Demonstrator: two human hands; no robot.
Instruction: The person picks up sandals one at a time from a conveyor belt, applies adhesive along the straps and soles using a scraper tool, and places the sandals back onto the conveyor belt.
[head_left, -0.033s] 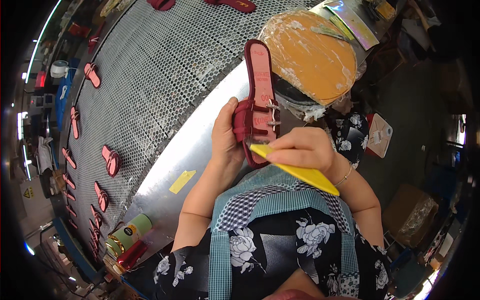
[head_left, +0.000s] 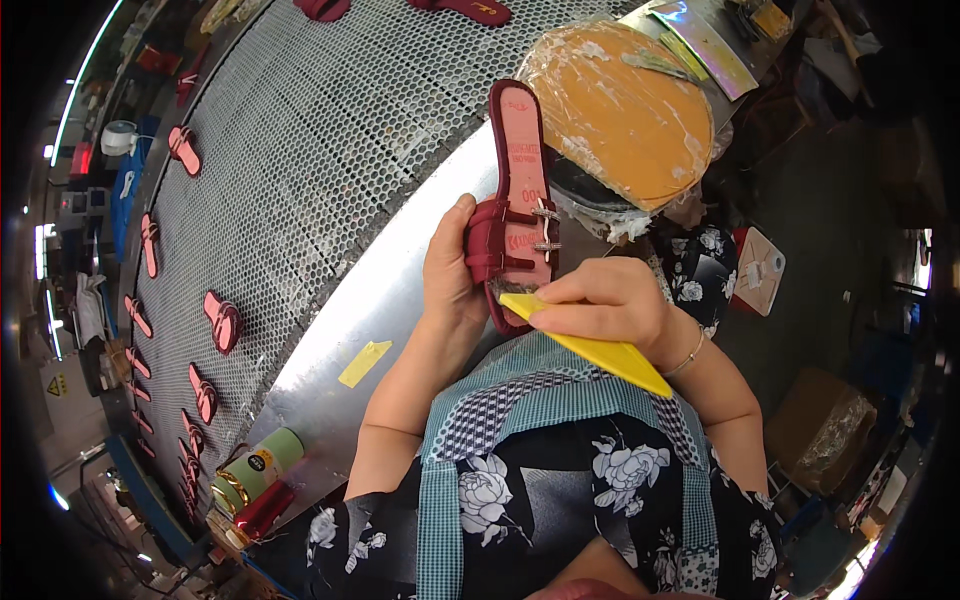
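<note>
Gray perforated mesh (head_left: 320, 120) spreads over the left of the workplace, dotted with red and pink sandals (head_left: 223, 322), and a shiny metal ledge (head_left: 385, 290) curves along its near side. From where I stand, the person in the checked apron (head_left: 560, 400) has one dark red sandal (head_left: 521, 150) held up in front of the body, heel end pointing away, toe end toward the apron. Its insole is pale pink with red printing, framed by a dark red rim; dark red straps cross the front half, broad at the left and narrower toward the right, where two silvery ornaments sit.

The left hand (head_left: 452, 262) clasps the sandal by its left side, thumb up beside the strap, the other fingers hidden behind. The right hand (head_left: 605, 300) pinches a flat yellow brush (head_left: 610, 350) between thumb and fingers, its bristles (head_left: 517, 286) at the toe part just below the straps.

Room is tight on the right: a round tub (head_left: 640, 125) with an orange top under crinkled film sits just beside the sandal's edge, and I can't tell whether they touch. Leftward, bare metal separates the left hand from the mesh's border. Yellow tape (head_left: 365, 363) lies near the left forearm.
</note>
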